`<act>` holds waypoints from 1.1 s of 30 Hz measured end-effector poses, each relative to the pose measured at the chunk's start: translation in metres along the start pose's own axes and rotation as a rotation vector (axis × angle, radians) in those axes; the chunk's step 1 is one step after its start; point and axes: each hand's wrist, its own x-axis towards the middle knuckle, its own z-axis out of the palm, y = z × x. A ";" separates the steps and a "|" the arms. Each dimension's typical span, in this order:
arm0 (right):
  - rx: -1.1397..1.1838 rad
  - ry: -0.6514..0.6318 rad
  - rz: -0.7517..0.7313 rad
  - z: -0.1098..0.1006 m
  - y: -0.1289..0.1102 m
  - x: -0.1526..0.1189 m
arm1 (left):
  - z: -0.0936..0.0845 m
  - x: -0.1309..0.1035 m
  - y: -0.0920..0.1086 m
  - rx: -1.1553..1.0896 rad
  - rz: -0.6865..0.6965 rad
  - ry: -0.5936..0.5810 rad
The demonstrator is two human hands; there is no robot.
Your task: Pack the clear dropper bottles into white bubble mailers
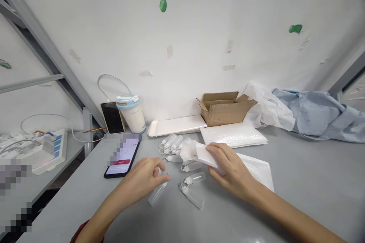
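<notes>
My left hand (145,174) is closed, thumb and forefinger curled together at the ring end of a small clear plastic bottle (157,195). The bottle slants down to the left below the thumb. In my right hand (228,165) is a white bubble mailer (258,171), gripped near its mouth. Its raised opening flap (188,150) points left over the bottles. Two more small bottles (194,196) with key rings lie between my hands. Behind them, several similar bottles (174,142) lie in a cluster, partly covered by the mailer flap.
A phone (125,157) lies on the grey table at left. Behind it, another phone (113,117) leans beside a cup (132,115). Flat white mailers (234,134) lie at the back, near an open cardboard box (225,114), a plastic bag (268,106) and blue cloth (322,115).
</notes>
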 end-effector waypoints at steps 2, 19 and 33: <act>-0.003 -0.007 0.002 0.000 0.000 -0.001 | 0.004 -0.003 -0.002 0.061 -0.015 -0.094; 0.035 -0.067 -0.028 0.004 -0.004 -0.003 | -0.003 -0.002 0.020 -0.623 0.128 0.319; 0.114 -0.080 -0.102 -0.002 -0.012 -0.005 | 0.015 0.006 0.019 -0.344 0.279 0.062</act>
